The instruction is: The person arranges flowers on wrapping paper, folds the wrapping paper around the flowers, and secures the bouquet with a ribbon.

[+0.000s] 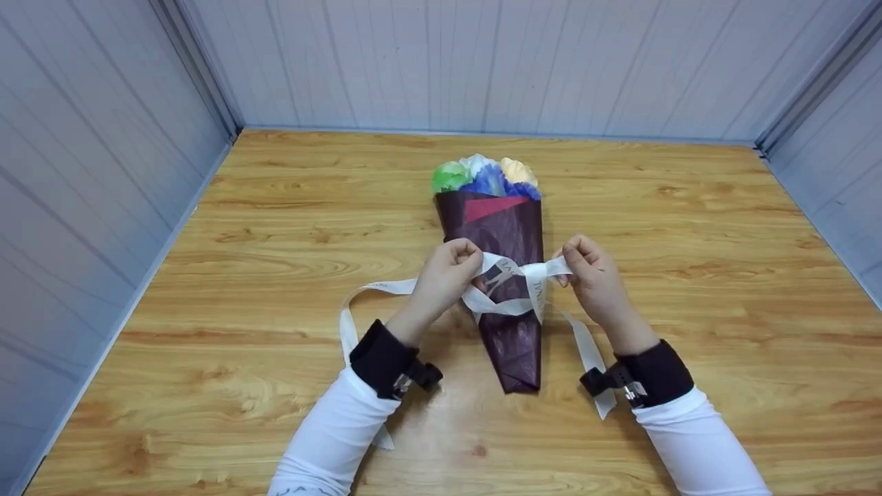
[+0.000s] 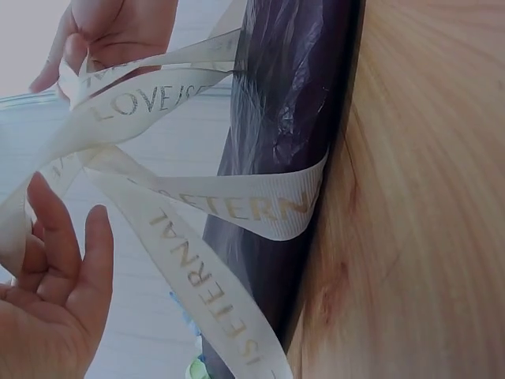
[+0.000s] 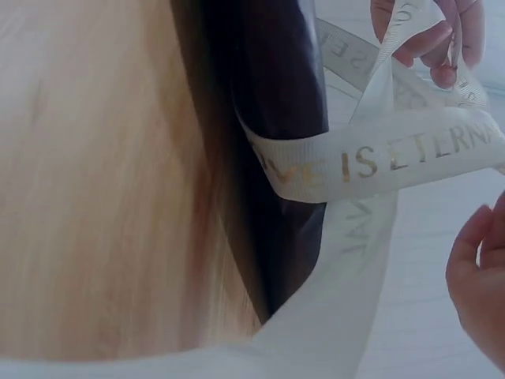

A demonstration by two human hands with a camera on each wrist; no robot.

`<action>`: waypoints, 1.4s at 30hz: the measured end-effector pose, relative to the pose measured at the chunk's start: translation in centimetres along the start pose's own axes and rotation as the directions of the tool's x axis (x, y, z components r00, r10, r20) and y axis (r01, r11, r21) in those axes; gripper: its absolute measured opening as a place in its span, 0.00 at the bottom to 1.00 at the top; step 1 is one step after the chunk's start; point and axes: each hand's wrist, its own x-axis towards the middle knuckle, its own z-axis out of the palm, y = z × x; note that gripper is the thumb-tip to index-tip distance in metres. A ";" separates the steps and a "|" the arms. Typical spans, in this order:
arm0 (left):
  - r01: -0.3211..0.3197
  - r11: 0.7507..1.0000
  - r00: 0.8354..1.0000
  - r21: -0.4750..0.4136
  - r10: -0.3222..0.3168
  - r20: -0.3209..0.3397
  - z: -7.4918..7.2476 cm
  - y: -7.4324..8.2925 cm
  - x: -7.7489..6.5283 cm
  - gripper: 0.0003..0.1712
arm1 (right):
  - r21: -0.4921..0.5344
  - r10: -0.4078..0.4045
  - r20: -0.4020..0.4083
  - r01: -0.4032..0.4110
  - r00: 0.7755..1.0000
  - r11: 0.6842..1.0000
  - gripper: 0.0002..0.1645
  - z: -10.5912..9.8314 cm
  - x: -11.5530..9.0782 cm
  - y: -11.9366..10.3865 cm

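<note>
The bouquet [image 1: 510, 238] lay on the desk [image 1: 275, 241], its flowers [image 1: 486, 178] directed away from the person and its dark wrapping [image 1: 513, 351] tapering towards the person. A white lettered ribbon [image 1: 537, 293] passed round the bouquet near mid-length and crossed over its upper face, where a loop [image 1: 511, 307] stood slack. The left hand [image 1: 442, 277] was at the bouquet's left edge, its grip narrow and pinching the ribbon; the right hand [image 1: 598, 279], just beyond the bouquet's right edge, likewise pinched a short length. One loose tail lay left of the bouquet, another to its right. The step in hand was judged to be the forming of a knot or bow, not yet tightened. The next move appeared to call for an even pull of both grips outward from the bouquet, the ribbon kept flat; uneven tension might have let the loop slip.
</note>
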 end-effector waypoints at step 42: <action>-0.010 0.999 0.999 -0.038 0.008 -0.044 -1.9 0.5 0.4 0.08 | 0.529 -0.241 0.485 -0.063 0.840 0.846 0.09 -1.6 -0.6 0.2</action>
